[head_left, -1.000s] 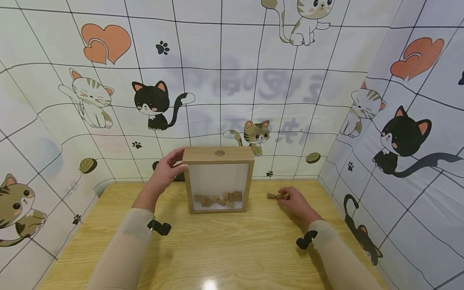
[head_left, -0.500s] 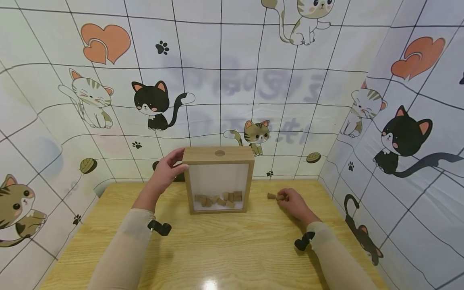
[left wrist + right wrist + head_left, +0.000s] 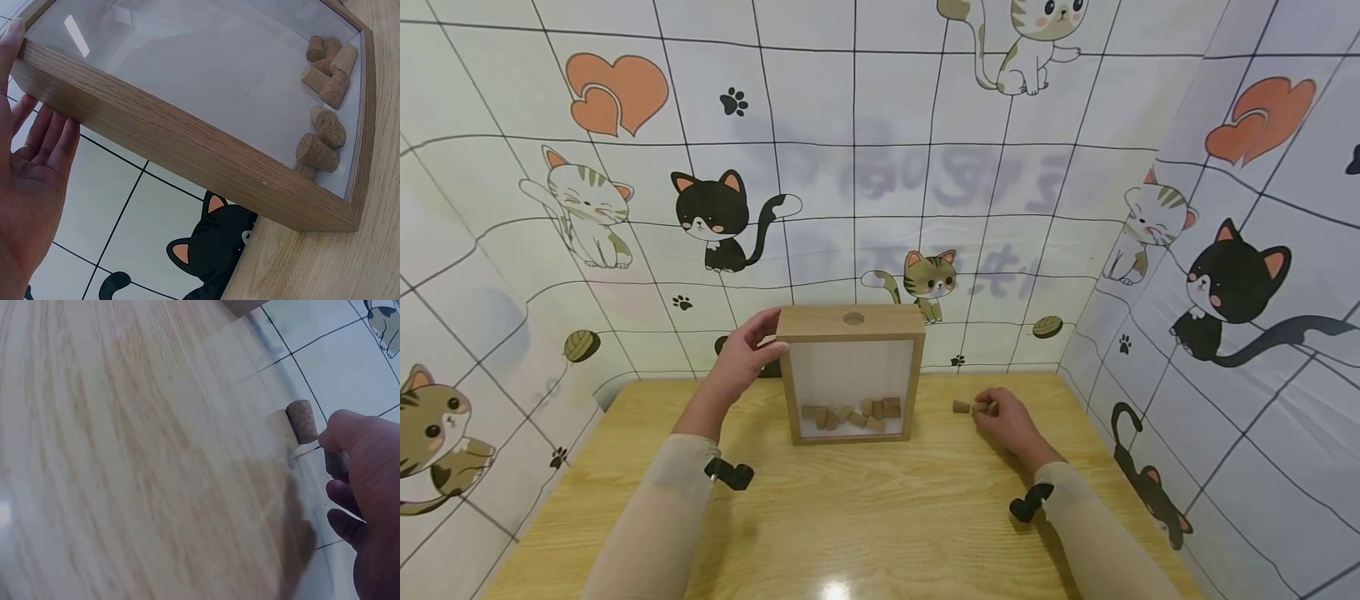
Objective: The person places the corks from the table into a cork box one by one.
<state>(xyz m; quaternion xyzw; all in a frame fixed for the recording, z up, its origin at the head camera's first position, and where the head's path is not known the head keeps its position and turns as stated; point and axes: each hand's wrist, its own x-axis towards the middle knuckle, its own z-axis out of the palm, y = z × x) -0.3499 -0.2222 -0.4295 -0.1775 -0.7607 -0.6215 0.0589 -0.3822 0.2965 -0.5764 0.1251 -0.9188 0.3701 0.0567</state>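
A wooden shadow box with a clear front and a round hole in its top stands upright on the table. Several cork stoppers lie in a heap along its bottom. My left hand grips the box's upper left corner, thumb on the front edge and fingers round the side. To the right of the box, my right hand pinches a cork stopper at the tabletop; the fingers partly hide it. Another cork stopper lies on the table just beyond those fingertips, apart from the hand.
The light wooden table ends at the back against a white wall covering printed with grid lines and cartoon cats. The same covering runs up both sides. A black camera mount sits on each wrist.
The right hand's fingers have closed in around the nearer cork, with a small shift of the hand and wrist. The left hand and the box keep their place.
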